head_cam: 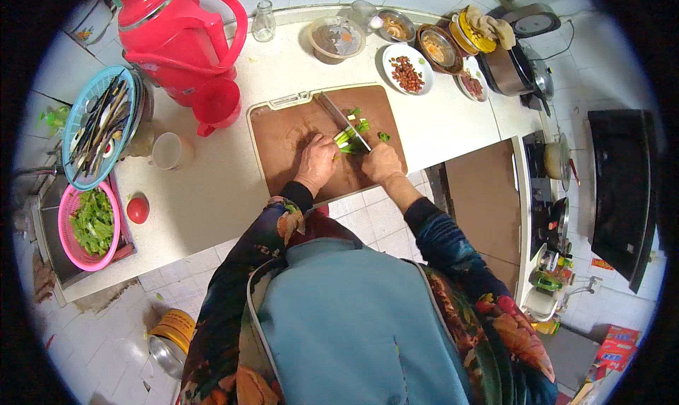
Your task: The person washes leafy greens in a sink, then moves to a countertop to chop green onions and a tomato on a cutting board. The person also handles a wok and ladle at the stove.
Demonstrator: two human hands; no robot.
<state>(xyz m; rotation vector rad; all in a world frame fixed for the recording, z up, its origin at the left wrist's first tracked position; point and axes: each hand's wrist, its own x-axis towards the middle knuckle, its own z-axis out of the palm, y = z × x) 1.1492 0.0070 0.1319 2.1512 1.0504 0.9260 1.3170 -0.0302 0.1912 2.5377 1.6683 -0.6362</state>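
A kitchen knife is in my right hand, its blade slanting up and left over the brown cutting board. My left hand presses a bunch of green onions against the board, fingertips curled close to the blade. The blade lies across the stalks. Cut green pieces sit on the far side of the blade, and one more green bit rests near the board's right side. The knife's handle is hidden inside my right fist.
Behind the board stand a plate of peanuts, a plate of meat and a lidded bowl. Leftward are a red thermos, a red cup, a plastic cup, a tomato and a pink basket of greens.
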